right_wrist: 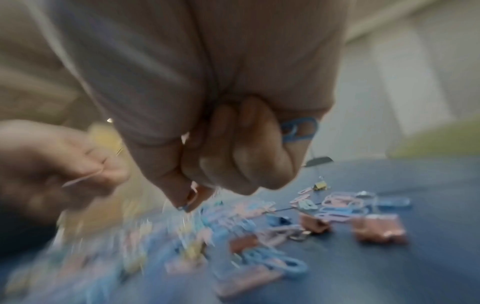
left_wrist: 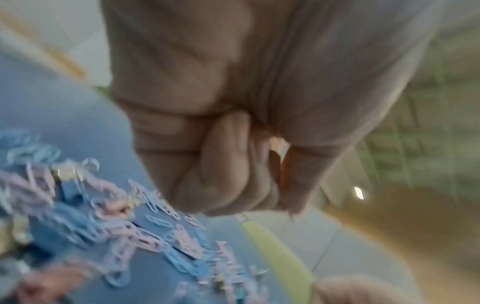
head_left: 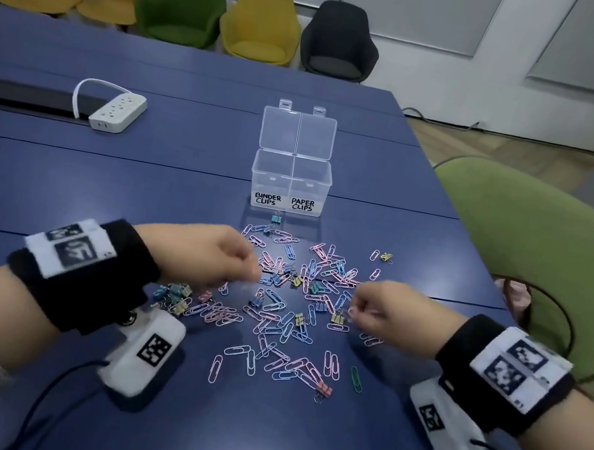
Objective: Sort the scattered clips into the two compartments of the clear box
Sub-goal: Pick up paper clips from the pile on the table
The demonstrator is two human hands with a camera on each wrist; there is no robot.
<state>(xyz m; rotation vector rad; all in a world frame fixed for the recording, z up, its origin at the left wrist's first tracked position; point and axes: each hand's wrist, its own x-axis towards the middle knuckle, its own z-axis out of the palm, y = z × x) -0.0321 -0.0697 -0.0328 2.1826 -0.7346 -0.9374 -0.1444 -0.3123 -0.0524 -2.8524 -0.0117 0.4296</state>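
Note:
The clear box (head_left: 290,180) stands open on the blue table (head_left: 133,196). Its left compartment is labelled BINDER CLIPS, its right one PAPER CLIPS, and both look empty. Pastel paper clips (head_left: 282,321) and small binder clips (head_left: 298,318) lie scattered in front of it. My left hand (head_left: 253,270) hovers curled over the pile's left side and pinches what looks like a thin pink paper clip (right_wrist: 78,180). My right hand (head_left: 353,310) is curled at the pile's right side, a blue paper clip (right_wrist: 300,128) sticking out of the fist and another pinched at the fingertips (right_wrist: 189,202).
A small heap of binder clips (head_left: 174,292) lies by my left wrist. A white power strip (head_left: 117,111) and a black panel (head_left: 24,97) sit at the far left. A green chair (head_left: 543,260) stands beyond the table's right edge. Cables trail from both wrist cameras.

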